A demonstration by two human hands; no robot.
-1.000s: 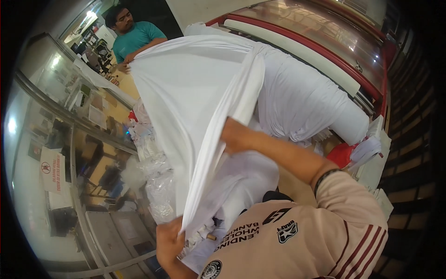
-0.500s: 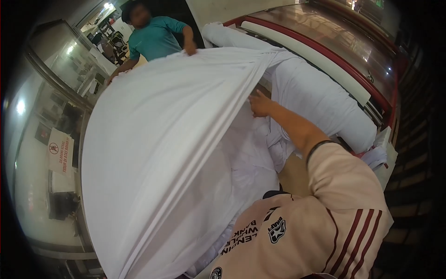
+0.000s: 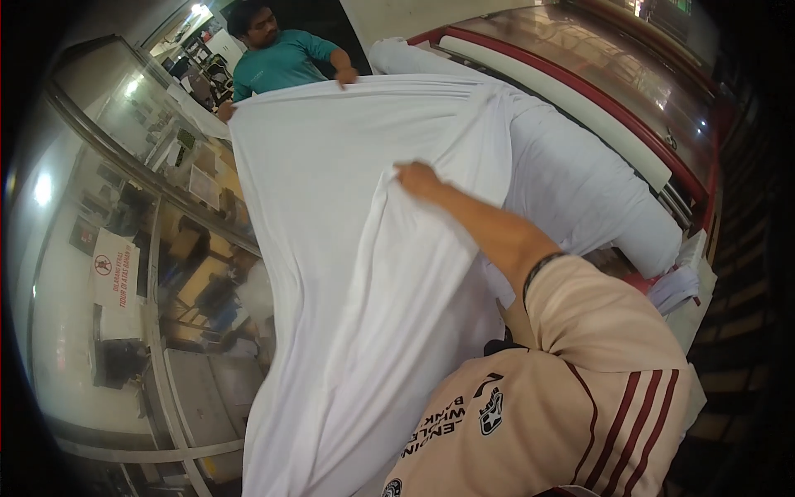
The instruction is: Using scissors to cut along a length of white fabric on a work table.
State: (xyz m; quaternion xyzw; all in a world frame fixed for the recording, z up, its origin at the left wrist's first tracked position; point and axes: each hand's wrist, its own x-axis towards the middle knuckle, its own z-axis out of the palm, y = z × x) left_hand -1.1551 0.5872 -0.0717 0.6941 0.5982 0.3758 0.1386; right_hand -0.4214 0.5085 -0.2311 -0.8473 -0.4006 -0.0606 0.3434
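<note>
A broad sheet of white fabric stretches from the far side down toward the lower edge in loose lengthwise folds. My right hand reaches over it from the right, fingers closed on a gathered fold. My left hand is not in view. At the far edge, a co-worker in a teal shirt grips the same sheet, one hand at its left corner and the other farther right. Along the right lies a thick roll of white fabric, which the sheet meets at its upper part.
A machine with a red frame and a long white roller stands behind the fabric roll. To the left runs a framed glass partition bearing a white sign with red print. Furniture and boxes show through the glass.
My right hand has moved left and now pinches the sheet. The sheet's left side has drawn inward, uncovering more partition. The co-worker's left-corner grip has shifted right and up.
</note>
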